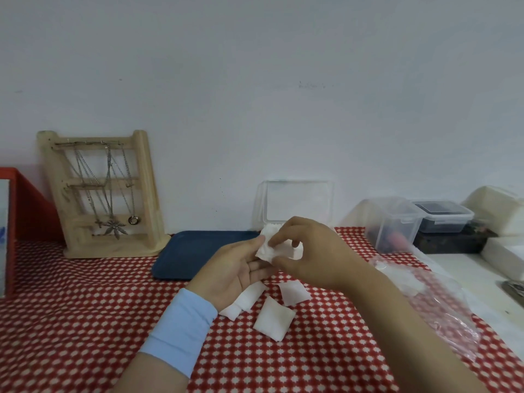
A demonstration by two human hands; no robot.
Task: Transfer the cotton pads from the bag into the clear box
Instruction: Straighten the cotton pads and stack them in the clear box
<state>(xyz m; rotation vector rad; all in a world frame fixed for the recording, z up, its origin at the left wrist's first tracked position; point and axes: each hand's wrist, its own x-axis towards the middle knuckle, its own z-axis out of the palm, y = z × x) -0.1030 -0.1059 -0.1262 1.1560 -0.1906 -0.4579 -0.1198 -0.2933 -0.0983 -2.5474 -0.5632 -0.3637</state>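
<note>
My left hand (236, 272) and my right hand (312, 251) both pinch a small stack of white cotton pads (266, 249) above the table. Right behind the hands stands the clear box (297, 202) with its lid flipped up against the wall; its lower part is hidden by my hands. Three loose cotton pads lie on the red patterned cloth below the hands: one (273, 319) nearest me, one (293, 292) to its right, one (245, 300) partly under my left wrist. The clear plastic bag (431, 296) lies crumpled at the right, with white pads showing inside.
A dark blue tray (184, 253) lies left of the box. A wooden jewellery stand (105, 194) with necklaces stands at the back left, next to a red bin (25, 211). Lidded plastic containers (397, 222) and white packages sit at the right.
</note>
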